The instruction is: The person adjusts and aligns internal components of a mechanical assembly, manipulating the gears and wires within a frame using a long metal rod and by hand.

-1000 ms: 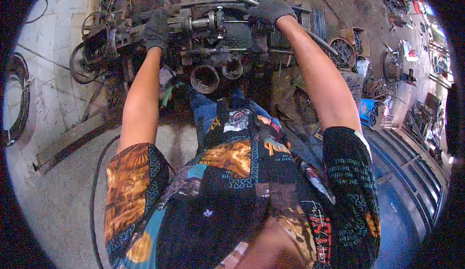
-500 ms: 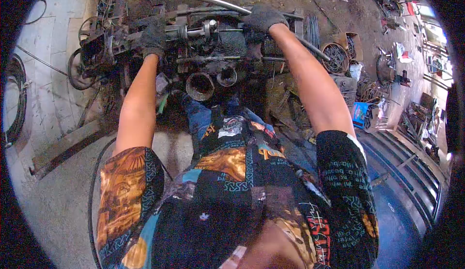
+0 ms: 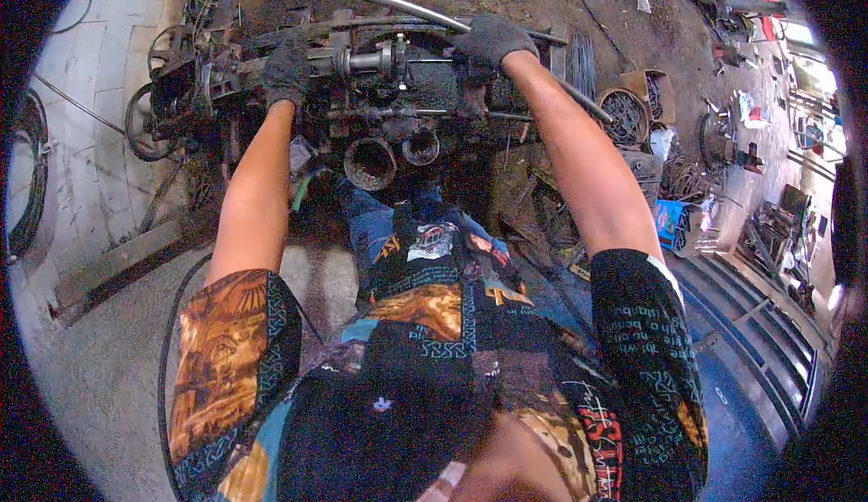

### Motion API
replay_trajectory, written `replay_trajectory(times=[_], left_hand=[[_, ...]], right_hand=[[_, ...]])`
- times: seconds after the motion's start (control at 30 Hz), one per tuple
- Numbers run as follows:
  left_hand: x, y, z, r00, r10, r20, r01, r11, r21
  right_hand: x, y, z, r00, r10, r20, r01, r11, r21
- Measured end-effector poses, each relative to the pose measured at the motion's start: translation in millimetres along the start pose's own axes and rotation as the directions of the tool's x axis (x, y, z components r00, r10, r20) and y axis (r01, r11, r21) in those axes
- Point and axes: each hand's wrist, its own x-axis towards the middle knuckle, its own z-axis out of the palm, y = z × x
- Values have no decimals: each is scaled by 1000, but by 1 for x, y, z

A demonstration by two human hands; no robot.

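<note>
My left hand (image 3: 287, 73), in a dark knitted glove, lies on the left part of a greasy machine (image 3: 316, 61). Its fingers blend into the dark metal, and I cannot tell whether they grip. Just right of it a steel shaft (image 3: 366, 62) runs to a collar with a bolt (image 3: 400, 61). My right hand (image 3: 495, 43), gloved alike, is closed around a long bent metal bar (image 3: 398, 5). The bar's bright end rises to the upper left, and a darker length shows beyond my right forearm. Two open round tubes (image 3: 370, 164) face me below the machine.
Right of the machine stand a round container of wire pieces (image 3: 624, 115) and a cardboard box (image 3: 657, 95). A blue packet (image 3: 670, 222) lies nearer. A metal frame (image 3: 750, 321) spans the lower right. A black hose coil (image 3: 29, 177) is at far left.
The collar and its bolt on the shaft have turned. The view has shifted slightly. My right hand stays on the bar, and my left hand remains at the machine's left part.
</note>
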Motion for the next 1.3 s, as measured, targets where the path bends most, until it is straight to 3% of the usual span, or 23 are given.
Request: replay_trajectory(times=[0.07,0.13,0.37,0.43,0.47,0.67,0.83,0.93,1.03,1.07,1.1,1.13,1.3], left_hand=[[0,2,-3,1000,18,-21,-18,1000,-9],[2,10,-17,986,-73,149,64,996,60],[1,-9,-3,975,-159,155,163,987,-13],[1,-30,17,984,110,-139,-113,993,-18],[2,-30,16,984,110,-138,-113,993,-18],[-1,-20,-9,1000,20,-11,-19,997,81],[-1,0,-34,973,-146,176,133,987,84],[-1,-17,-17,998,-33,60,27,995,93],[1,5,-45,974,-169,153,158,984,76],[3,-10,-28,974,-169,151,159,984,75],[8,-36,5,994,93,64,-109,939,325],[11,-49,23,931,361,47,-323,759,565],[8,-38,5,973,229,4,-214,903,372]], right_hand=[[-6,-4,-5,999,-30,16,30,1000,-4],[-1,-5,-5,997,-61,38,61,998,-8],[-5,-18,-7,999,30,16,-31,998,50],[-4,-21,-3,999,40,16,-41,996,84],[-2,-23,-1,999,42,16,-43,997,60],[2,-30,1,999,29,32,-30,999,33],[8,-28,6,1000,19,0,-19,999,47],[0,-35,-4,1000,13,26,-14,1000,17],[-1,-35,-7,1000,-1,-5,2,1000,25],[0,-33,-4,1000,-1,0,1,1000,19],[2,-32,-3,1000,-2,4,2,1000,9],[2,-31,-2,1000,-4,1,4,1000,3],[10,-25,10,995,18,-94,-12,998,59]])
